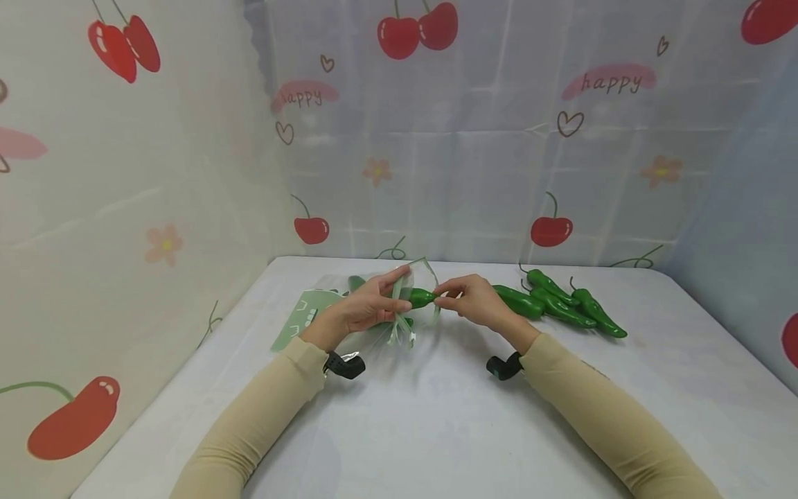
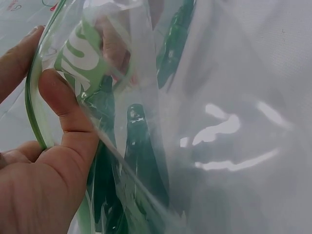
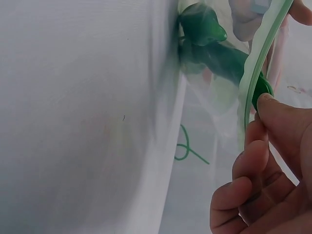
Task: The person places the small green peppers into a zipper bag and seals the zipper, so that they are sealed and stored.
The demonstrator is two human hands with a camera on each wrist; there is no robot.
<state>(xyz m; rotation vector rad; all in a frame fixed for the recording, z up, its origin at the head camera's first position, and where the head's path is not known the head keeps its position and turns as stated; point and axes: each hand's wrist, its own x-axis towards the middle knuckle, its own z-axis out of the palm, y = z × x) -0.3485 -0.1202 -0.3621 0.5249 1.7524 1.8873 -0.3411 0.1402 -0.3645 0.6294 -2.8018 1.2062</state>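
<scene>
My left hand (image 1: pixel 368 305) holds a clear zip bag (image 2: pixel 239 195) with a green zip strip and green print by its mouth, thumb and fingers spread at the rim. Through the film, dark green peppers (image 2: pixel 141 161) show inside. At the bag's mouth my right hand (image 1: pixel 474 299) pinches the end of a glossy green chili pepper (image 1: pixel 422 298) between thumb and fingertips. In the right wrist view most of this pepper (image 3: pixel 224 61) lies behind the film, with its end at the zip strip (image 3: pixel 258 63).
Several more green peppers (image 1: pixel 564 310) with thin curved stems lie in a loose pile on the white table (image 1: pixel 399 430), right of the right hand. Cherry-printed sheets (image 1: pixel 467 159) rise behind the table and at its sides.
</scene>
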